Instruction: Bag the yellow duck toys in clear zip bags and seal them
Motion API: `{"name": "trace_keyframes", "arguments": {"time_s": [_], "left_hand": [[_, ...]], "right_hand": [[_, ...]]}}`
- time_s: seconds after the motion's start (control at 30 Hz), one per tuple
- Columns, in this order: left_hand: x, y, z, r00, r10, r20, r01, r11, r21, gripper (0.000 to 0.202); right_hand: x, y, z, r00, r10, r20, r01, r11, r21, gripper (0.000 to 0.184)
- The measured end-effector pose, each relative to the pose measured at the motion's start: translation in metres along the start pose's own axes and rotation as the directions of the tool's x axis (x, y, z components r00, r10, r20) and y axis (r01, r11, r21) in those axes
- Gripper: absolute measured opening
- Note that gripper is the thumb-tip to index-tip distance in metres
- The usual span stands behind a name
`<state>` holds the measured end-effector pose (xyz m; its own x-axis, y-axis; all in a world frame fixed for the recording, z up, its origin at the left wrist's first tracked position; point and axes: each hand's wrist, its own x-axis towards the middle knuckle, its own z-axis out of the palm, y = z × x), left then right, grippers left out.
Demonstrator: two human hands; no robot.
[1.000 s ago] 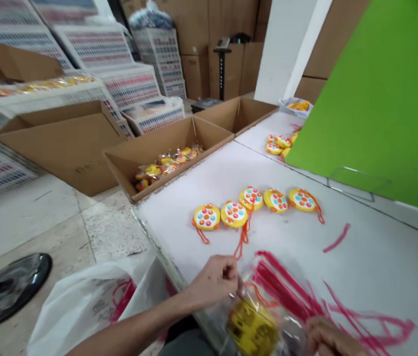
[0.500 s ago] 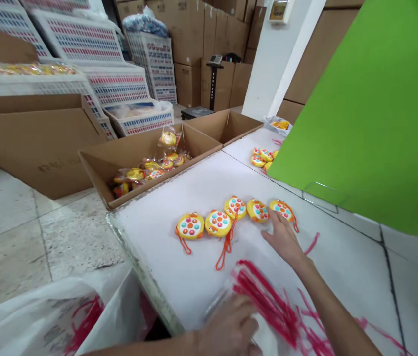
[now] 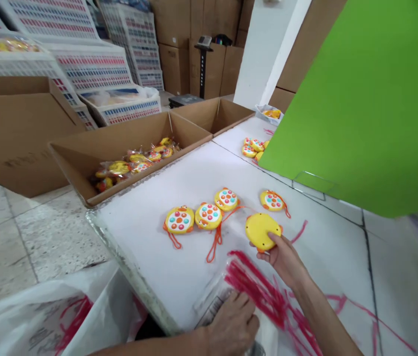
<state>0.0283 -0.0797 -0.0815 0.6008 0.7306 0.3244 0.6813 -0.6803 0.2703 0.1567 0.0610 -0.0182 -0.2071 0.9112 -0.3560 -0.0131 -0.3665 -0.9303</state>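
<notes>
My right hand (image 3: 283,259) grips a yellow toy (image 3: 262,231) by its edge, its plain back turned up, a little above the white table. Near the front, my left hand (image 3: 231,321) has its fingers curled on a stack of clear plastic bags (image 3: 209,304). Pink plastic strips (image 3: 256,287) lie beside it on the bags. Beyond the hands lies a row of three round yellow toys with coloured dots: a left one (image 3: 179,220), a middle one (image 3: 209,216) and a right one (image 3: 227,199). A further dotted toy (image 3: 272,200) with an orange cord lies apart.
A cardboard box (image 3: 71,158) of bagged toys stands against the table's far edge, with another open box (image 3: 218,116) behind. A green board (image 3: 342,113) slants over the right side. A white sack (image 3: 64,306) with pink strips is at lower left.
My right hand has picked up a toy from the row and brought it nearer, its back now showing. A bagged toy above the box has dropped in. My left hand stays at the bags.
</notes>
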Motion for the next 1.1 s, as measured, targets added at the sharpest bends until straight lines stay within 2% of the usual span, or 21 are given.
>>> {"name": "trace_keyframes", "arguments": {"time_s": [0.07, 0.13, 0.27, 0.37, 0.43, 0.5, 0.53, 0.6, 0.63, 0.67, 0.7, 0.73, 0.77, 0.8, 0.83, 0.9, 0.97, 1.03, 1.1], "left_hand": [[0.004, -0.001, -0.013, 0.997, 0.015, 0.079, -0.012, 0.999, -0.04, 0.01], [0.007, -0.002, -0.02, 0.988, -0.021, 0.151, 0.034, 0.996, -0.085, 0.011], [0.003, -0.007, -0.025, 0.944, -0.202, 0.261, 0.272, 0.925, -0.267, 0.023], [-0.004, -0.01, -0.032, 0.914, -0.312, 0.26, 0.403, 0.784, -0.473, 0.033], [-0.002, -0.01, -0.04, 0.884, -0.395, 0.248, 0.46, 0.643, -0.612, 0.039], [0.006, -0.008, -0.05, 0.835, -0.479, 0.272, 0.507, 0.473, -0.72, 0.043], [0.012, -0.007, -0.055, 0.811, -0.499, 0.306, 0.524, 0.386, -0.759, 0.044], [0.026, -0.006, -0.062, 0.794, -0.475, 0.38, 0.531, 0.237, -0.813, 0.042], [0.031, -0.006, -0.064, 0.794, -0.45, 0.409, 0.531, 0.185, -0.827, 0.039], [0.035, -0.006, -0.065, 0.791, -0.433, 0.432, 0.536, 0.149, -0.831, 0.037], [0.037, -0.006, -0.065, 0.781, -0.433, 0.451, 0.547, 0.123, -0.828, 0.035], [0.037, -0.007, -0.065, 0.762, -0.448, 0.467, 0.563, 0.102, -0.82, 0.034], [0.037, -0.008, -0.063, 0.738, -0.471, 0.483, 0.58, 0.076, -0.811, 0.034], [0.035, -0.009, -0.061, 0.715, -0.486, 0.502, 0.591, 0.037, -0.806, 0.035], [0.034, -0.01, -0.059, 0.699, -0.487, 0.523, 0.593, -0.013, -0.805, 0.035], [0.031, -0.01, -0.056, 0.686, -0.47, 0.556, 0.58, -0.109, -0.808, 0.035], [0.03, -0.009, -0.054, 0.685, -0.465, 0.561, 0.564, -0.149, -0.812, 0.033], [0.029, -0.007, -0.054, 0.692, -0.478, 0.541, 0.565, -0.109, -0.818, 0.033], [0.027, -0.007, -0.053, 0.706, -0.51, 0.491, 0.568, -0.005, -0.823, 0.033]], "right_hand": [[-0.034, 0.005, -0.003, 0.998, 0.064, -0.012, -0.063, 0.993, 0.098, 0.04], [-0.063, 0.011, -0.006, 0.991, 0.125, -0.038, -0.115, 0.973, 0.2, 0.039], [-0.108, 0.025, -0.018, 0.972, 0.232, -0.044, -0.208, 0.929, 0.306, 0.04], [-0.129, 0.036, -0.02, 0.963, 0.265, -0.041, -0.242, 0.924, 0.297, 0.04], [-0.139, 0.042, -0.013, 0.965, 0.258, -0.046, -0.229, 0.917, 0.325, 0.043], [-0.146, 0.047, -0.003, 0.969, 0.239, -0.065, -0.207, 0.926, 0.315, 0.045], [-0.15, 0.048, 0.0, 0.972, 0.22, -0.082, -0.192, 0.946, 0.261, 0.045], [-0.158, 0.051, -0.007, 0.985, 0.134, -0.108, -0.134, 0.991, 0.007, 0.044], [-0.165, 0.053, -0.018, 0.987, 0.067, -0.149, -0.094, 0.979, -0.181, 0.044], [-0.173, 0.057, -0.034, 0.975, -0.017, -0.222, -0.07, 0.922, -0.38, 0.044], [-0.184, 0.062, -0.055, 0.949, -0.113, -0.293, -0.077, 0.82, -0.567, 0.044], [-0.197, 0.069, -0.078, 0.872, -0.234, -0.43, -0.158, 0.697, -0.7, 0.046], [-0.212, 0.077, -0.101, 0.786, -0.338, -0.517, -0.262, 0.575, -0.775, 0.049], [-0.227, 0.087, -0.122, 0.734, -0.397, -0.551, -0.351, 0.473, -0.808, 0.054], [-0.242, 0.098, -0.139, 0.686, -0.425, -0.59, -0.439, 0.406, -0.802, 0.059], [-0.267, 0.117, -0.16, 0.629, -0.402, -0.666, -0.546, 0.381, -0.746, 0.058], [-0.279, 0.13, -0.164, 0.591, -0.357, -0.723, -0.586, 0.426, -0.689, 0.049], [-0.277, 0.132, -0.156, 0.562, -0.331, -0.758, -0.584, 0.49, -0.647, 0.042], [-0.263, 0.125, -0.139, 0.559, -0.282, -0.78, -0.549, 0.579, -0.603, 0.039]]}}
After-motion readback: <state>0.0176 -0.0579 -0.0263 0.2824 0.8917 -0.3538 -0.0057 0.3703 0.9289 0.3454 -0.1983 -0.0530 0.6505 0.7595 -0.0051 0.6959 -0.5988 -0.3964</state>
